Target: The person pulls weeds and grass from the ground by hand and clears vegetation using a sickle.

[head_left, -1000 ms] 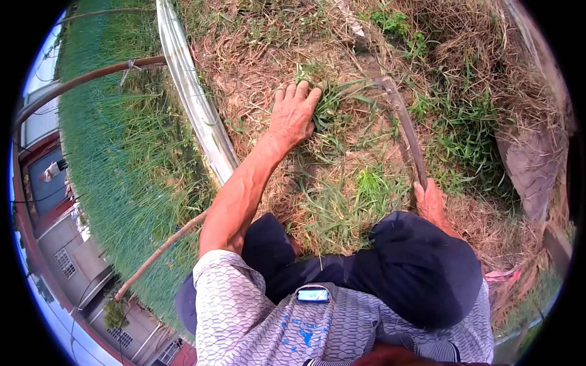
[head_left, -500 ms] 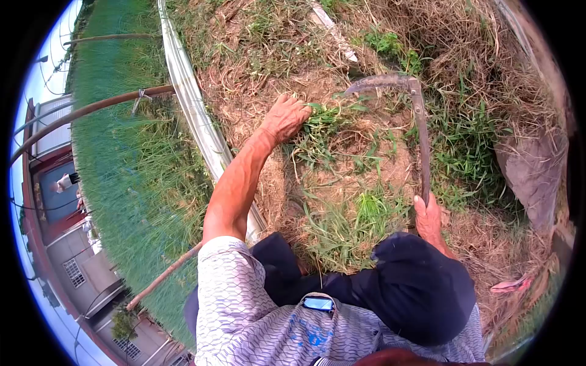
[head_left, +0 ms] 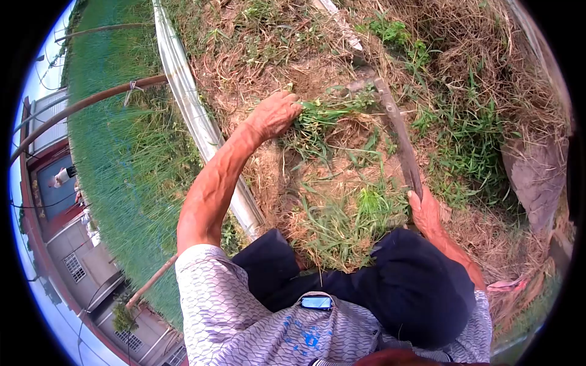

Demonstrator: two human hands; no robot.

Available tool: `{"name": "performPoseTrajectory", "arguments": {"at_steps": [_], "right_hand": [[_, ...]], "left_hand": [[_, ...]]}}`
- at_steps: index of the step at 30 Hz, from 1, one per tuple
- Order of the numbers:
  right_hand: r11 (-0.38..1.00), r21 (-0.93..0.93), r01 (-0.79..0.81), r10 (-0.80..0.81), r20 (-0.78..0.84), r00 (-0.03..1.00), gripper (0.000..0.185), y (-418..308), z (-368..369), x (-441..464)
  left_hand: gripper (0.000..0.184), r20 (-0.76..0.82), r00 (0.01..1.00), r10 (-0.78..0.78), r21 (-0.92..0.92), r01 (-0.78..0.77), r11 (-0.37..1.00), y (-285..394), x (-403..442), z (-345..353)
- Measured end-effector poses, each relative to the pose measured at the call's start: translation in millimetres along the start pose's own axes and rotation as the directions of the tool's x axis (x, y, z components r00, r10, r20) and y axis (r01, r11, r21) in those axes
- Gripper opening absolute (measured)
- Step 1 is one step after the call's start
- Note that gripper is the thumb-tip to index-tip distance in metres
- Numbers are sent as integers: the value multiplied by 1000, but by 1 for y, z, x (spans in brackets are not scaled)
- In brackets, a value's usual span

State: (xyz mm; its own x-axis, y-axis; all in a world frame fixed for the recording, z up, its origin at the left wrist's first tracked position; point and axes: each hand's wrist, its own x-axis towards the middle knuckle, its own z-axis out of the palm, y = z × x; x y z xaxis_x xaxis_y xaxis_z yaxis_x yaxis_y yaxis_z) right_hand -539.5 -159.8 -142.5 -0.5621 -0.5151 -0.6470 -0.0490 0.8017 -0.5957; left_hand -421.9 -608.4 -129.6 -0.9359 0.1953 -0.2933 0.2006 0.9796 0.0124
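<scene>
My left hand [head_left: 276, 114] is closed round a bunch of green grass [head_left: 326, 116] low over the soil. In my right hand [head_left: 425, 211] is the long wooden handle of a sickle [head_left: 400, 137]. The sickle's head lies near the grass bunch, to the right of my left hand. Its blade is blurred and partly hidden among the stems. Below the bunch, a heap of loose cut grass [head_left: 345, 229] lies on the ground in front of my knees.
Rolled white plastic sheeting [head_left: 189, 110] runs along the left, with tall green plants [head_left: 116, 177] beyond it under curved poles [head_left: 91, 113]. Dry straw [head_left: 470, 36] covers the right side near a grey slab [head_left: 536, 177]. A person [head_left: 62, 177] stands far off by the buildings.
The sickle has swung left, its head coming in against the grass. My left hand has shifted slightly left, still gripping the bunch.
</scene>
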Motion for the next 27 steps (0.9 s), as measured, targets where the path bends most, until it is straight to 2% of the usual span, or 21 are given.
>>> {"name": "performPoseTrajectory", "arguments": {"at_steps": [2, 3, 4, 5, 6, 8, 9, 10, 12, 13, 14, 16, 17, 19, 20, 21, 22, 23, 25, 26, 27], "right_hand": [[995, 90, 31, -22, -104, 994, 39, -30, -3, 26], [992, 110, 64, -49, -135, 990, 39, -57, -7, 42], [978, 131, 164, -137, -189, 972, 39, -70, -3, 60], [971, 127, 204, -176, -199, 964, 40, -83, 3, 74], [963, 118, 244, -215, -213, 953, 40, -91, 8, 83], [934, -47, 354, -357, -167, 919, 40, -56, 32, 87], [976, -139, 166, -166, 13, 986, 40, -47, 25, 65], [983, -121, 140, -140, 8, 990, 41, -24, 25, 50], [989, -105, 108, -105, 33, 994, 41, 13, 19, 23], [995, -74, 62, -59, 46, 997, 41, 21, 9, 11], [999, -43, 18, -15, 50, 999, 42, 23, 3, 5], [1000, -7, 14, -13, 10, 1000, 42, 11, -1, 11], [999, 31, 11, -10, -24, 1000, 42, 3, -1, 15], [999, 34, 22, -22, 0, 1000, 43, -24, -4, 30], [999, 43, 30, -31, 11, 999, 43, -36, -2, 39], [998, 44, 35, -36, 19, 999, 43, -44, 1, 45], [992, 42, 122, -122, 6, 993, 43, -52, 5, 50], [976, 40, 212, -212, -9, 977, 44, -60, 9, 54], [974, 24, 227, -227, 26, 973, 43, -87, 16, 56], [974, 7, 224, -224, 61, 973, 43, -94, 18, 56], [956, 2, 292, -292, 50, 955, 45, -94, 25, 61]], "left_hand": [[11, -35, 999, -13, -57, 11, 998, 6, 9, -3], [15, 39, 999, -37, -42, 39, 998, 6, 8, -4], [19, 116, 991, -59, -26, 62, 998, 5, 4, -6], [14, 39, 995, -87, -87, 90, 992, 4, -1, -9], [14, 38, 996, -86, -78, 89, 993, 2, -3, -10], [10, 26, 996, -83, -51, 84, 995, 0, -6, -7], [11, 54, 994, -99, -74, 103, 992, 4, -5, -14], [11, 53, 993, -107, -83, 111, 990, 9, -9, -19], [14, 158, 977, -144, -123, 164, 979, 29, -29, -25], [17, -58, 996, -66, -199, 53, 978, 37, -43, -13], [18, 40, 999, -32, -208, 40, 977, 50, -55, -3], [23, 130, 989, 73, -345, -23, 938, 82, -61, -4], [23, 134, 989, 62, -353, -11, 936, 93, -58, -4], [35, 130, 990, -61, -399, 108, 911, 106, -50, -4], [47, -50, 975, -217, -346, 187, 919, 103, -45, -5], [51, -135, 903, -407, -296, 356, 886, 100, -39, -9], [55, -228, 790, -570, -258, 515, 817, 98, -35, -9], [55, -228, 786, -575, -251, 523, 815, 97, -37, 0], [59, -110, 754, -648, -391, 566, 726, 99, -45, 24], [69, 143, 847, -512, -472, 513, 717, 95, -56, 23], [70, 274, 854, -442, -373, 519, 769, 95, -60, 9]]}}
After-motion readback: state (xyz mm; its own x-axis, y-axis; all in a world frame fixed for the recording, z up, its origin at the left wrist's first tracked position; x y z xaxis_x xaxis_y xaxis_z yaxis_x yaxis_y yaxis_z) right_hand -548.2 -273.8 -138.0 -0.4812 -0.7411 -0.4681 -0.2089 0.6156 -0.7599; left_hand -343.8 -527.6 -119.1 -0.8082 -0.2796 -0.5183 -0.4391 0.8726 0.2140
